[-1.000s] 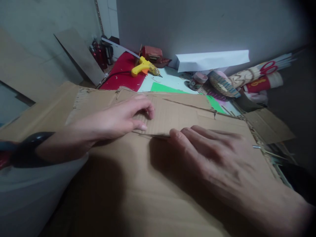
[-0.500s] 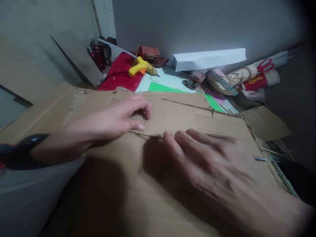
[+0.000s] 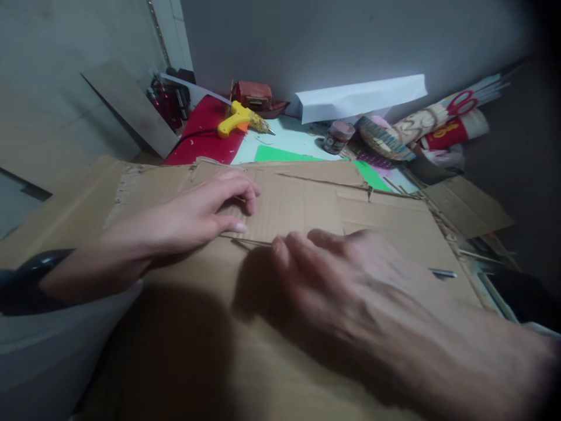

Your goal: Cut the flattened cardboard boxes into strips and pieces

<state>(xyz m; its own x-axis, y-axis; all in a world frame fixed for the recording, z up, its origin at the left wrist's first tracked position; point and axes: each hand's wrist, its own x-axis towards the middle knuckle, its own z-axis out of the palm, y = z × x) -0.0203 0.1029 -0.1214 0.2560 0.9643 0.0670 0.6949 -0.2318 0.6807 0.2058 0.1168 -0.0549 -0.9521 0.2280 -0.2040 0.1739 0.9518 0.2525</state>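
A small ribbed cardboard piece [image 3: 289, 204] lies on a large cardboard sheet [image 3: 184, 362]. My left hand [image 3: 205, 207] rests on the left part of this piece, its fingers bent and its thumb apart from them. At the piece's near edge, my right hand [image 3: 337, 275] has its fingers drawn together, pointing down. A thin dark line [image 3: 249, 241], either a stick or the shadow under the edge, runs to those fingertips. What the right fingers hold, if anything, is hidden. Right of that hand lies a slim metallic object [image 3: 442, 273], partly covered.
Beyond the cardboard are a yellow glue gun [image 3: 239, 120] on red sheet, green paper [image 3: 280, 154], a small jar [image 3: 338, 137] and a roll of tape [image 3: 383, 139]. Red-handled scissors [image 3: 462, 103] sit at the back right. A dark flat device [image 3: 521, 298] lies at the right edge.
The whole view has shifted slightly. My right hand's fingers have drawn closer together at the cardboard piece's edge, and more of the metallic object shows. My left hand stays on the piece.
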